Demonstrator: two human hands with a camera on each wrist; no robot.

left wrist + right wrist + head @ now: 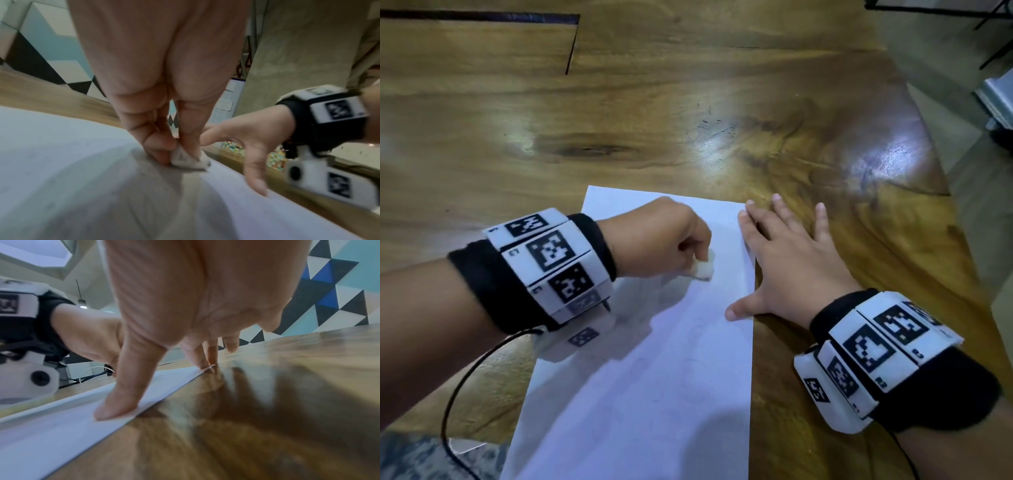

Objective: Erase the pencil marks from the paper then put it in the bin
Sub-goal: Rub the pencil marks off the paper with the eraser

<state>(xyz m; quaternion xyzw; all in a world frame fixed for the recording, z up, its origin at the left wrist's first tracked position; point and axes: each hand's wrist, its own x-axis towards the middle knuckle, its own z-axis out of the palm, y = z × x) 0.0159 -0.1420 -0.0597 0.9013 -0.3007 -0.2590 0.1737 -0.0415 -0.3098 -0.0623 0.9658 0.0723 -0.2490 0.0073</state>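
A white sheet of paper (654, 377) lies on the wooden table (654, 102), with faint pencil marks near its middle. My left hand (664, 240) pinches a small white eraser (703, 269) and holds it down on the upper part of the sheet. In the left wrist view the eraser (185, 160) sits between thumb and fingers against the paper (72, 162). My right hand (787, 260) is spread flat on the paper's right edge, thumb and forefinger on the sheet, the other fingers on the table. The right wrist view shows its thumb (117, 402) pressing the paper (51, 434).
The table's curved right edge (941, 178) drops to a pale floor. A black cable (458, 394) trails from my left wrist band over the table's near edge. No bin is in view. A seam (571, 44) runs through the tabletop at the far left.
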